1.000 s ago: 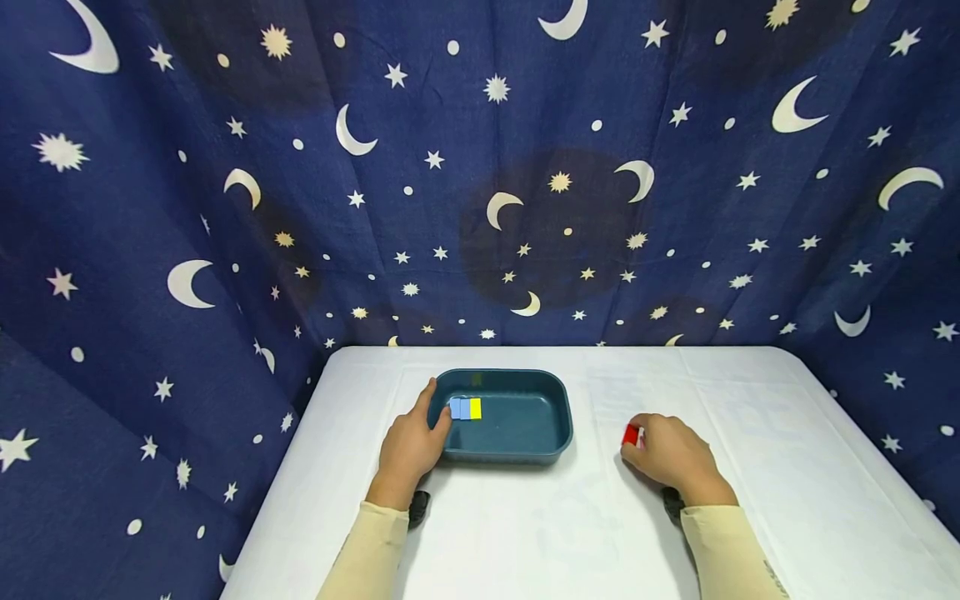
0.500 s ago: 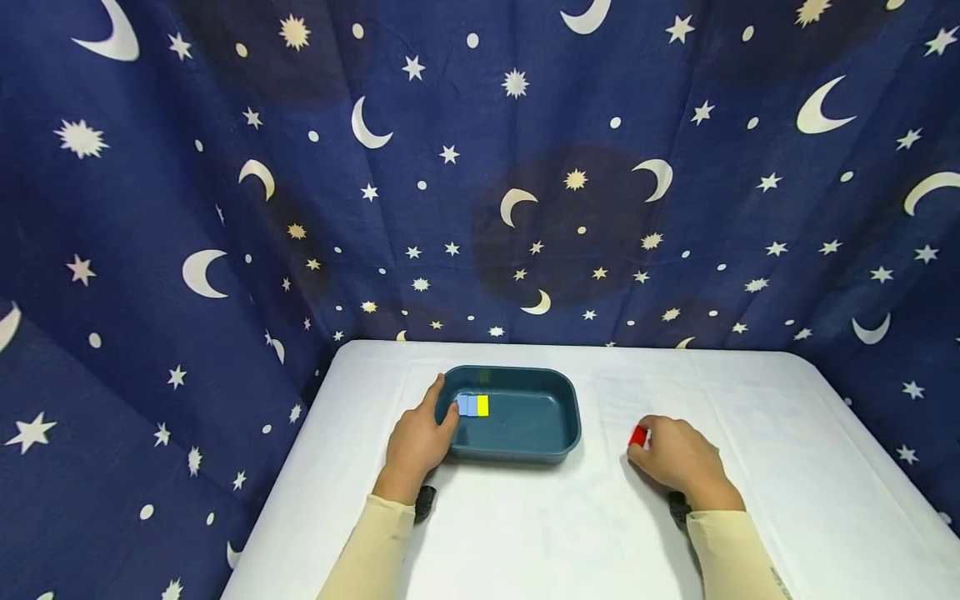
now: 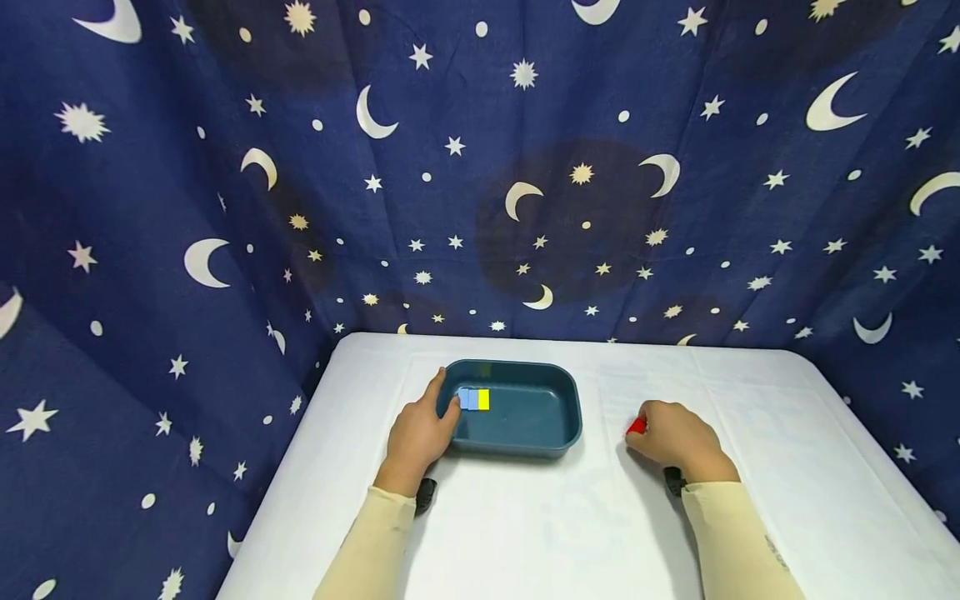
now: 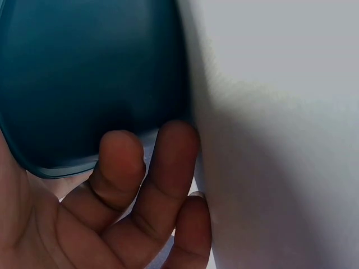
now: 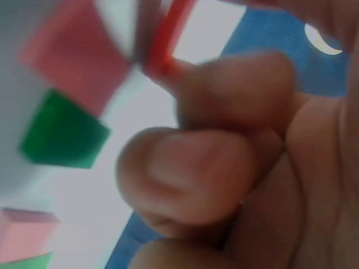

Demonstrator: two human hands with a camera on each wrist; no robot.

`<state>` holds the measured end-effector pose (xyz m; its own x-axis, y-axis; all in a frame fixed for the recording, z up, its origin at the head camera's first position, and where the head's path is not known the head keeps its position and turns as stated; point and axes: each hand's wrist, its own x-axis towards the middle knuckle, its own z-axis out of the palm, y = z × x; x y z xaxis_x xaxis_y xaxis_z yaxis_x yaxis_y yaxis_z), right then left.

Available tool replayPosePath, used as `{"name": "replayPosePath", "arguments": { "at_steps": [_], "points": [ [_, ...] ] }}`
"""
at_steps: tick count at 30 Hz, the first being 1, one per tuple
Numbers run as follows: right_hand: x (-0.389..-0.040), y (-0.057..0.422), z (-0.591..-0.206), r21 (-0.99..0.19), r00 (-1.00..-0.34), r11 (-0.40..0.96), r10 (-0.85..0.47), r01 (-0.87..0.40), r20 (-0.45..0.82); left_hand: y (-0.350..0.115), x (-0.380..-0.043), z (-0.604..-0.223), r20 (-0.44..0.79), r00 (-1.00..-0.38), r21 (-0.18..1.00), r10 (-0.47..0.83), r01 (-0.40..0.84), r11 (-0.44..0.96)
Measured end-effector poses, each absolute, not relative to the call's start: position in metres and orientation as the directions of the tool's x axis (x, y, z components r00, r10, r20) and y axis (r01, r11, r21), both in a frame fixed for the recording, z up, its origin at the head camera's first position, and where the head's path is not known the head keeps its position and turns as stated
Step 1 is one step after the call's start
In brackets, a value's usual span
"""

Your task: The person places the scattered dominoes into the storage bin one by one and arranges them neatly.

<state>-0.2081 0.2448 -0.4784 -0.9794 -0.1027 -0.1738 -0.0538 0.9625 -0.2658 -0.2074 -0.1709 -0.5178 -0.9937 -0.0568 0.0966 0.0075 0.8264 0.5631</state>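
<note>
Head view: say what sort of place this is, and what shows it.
Likely a curtained-off booth for tabletop handling: a moon-and-star curtain hangs behind a white-covered table, where the left hand grips a teal tray.

Head view bright, left-wrist dim; red block [image 5: 168, 36] blurred, right-wrist view.

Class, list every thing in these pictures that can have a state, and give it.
Tray: upright, open, pieces inside
Blue pieces: side by side in tray
Yellow piece: in tray, beside the blue
Left hand: gripping tray's left end
Red piece: pinched
Right hand: pinching red piece
Pink pieces: blurred; whether held unclear
Green pieces: likewise
Curtain: hanging
Table: covered in white
</note>
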Motion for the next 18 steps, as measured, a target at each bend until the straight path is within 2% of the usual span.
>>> {"name": "replayPosePath", "arguments": {
  "at_steps": [5, 18],
  "points": [
    [-0.215, 0.233, -0.466, -0.281, -0.976, 0.956, -0.132, -0.080, -0.173, -0.170, -0.209, -0.517, 0.093, -0.994, 0.557, -0.062, 0.000, 0.831],
    [-0.240, 0.176, -0.420, -0.326, -0.967, 0.911, -0.234, -0.254, 0.099, -0.169, -0.208, -0.518, 0.088, -0.995, 0.562, -0.049, 0.009, 0.827]
  ]
}}
